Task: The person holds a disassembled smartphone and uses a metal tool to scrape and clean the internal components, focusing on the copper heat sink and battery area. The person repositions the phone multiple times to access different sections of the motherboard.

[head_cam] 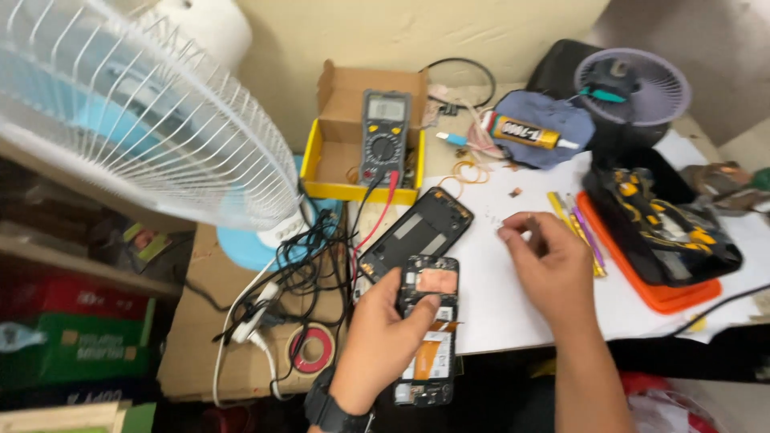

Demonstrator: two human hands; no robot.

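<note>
Two hands over the counter (513, 313): left hand (385, 333) grips an opened phone (430, 329) with exposed board, just beside a detached black back frame (417, 234); right hand (549, 265) hovers, fingertips pinched together, contents too small to tell. Multimeter (384, 136) stands in a yellow box (321, 160).

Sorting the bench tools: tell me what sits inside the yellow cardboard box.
A grey multimeter lies in the yellow box, its red and black leads trailing over the front wall. Some small orange-brown bits lie beside it. Whatever lies beneath the meter is covered.
</note>
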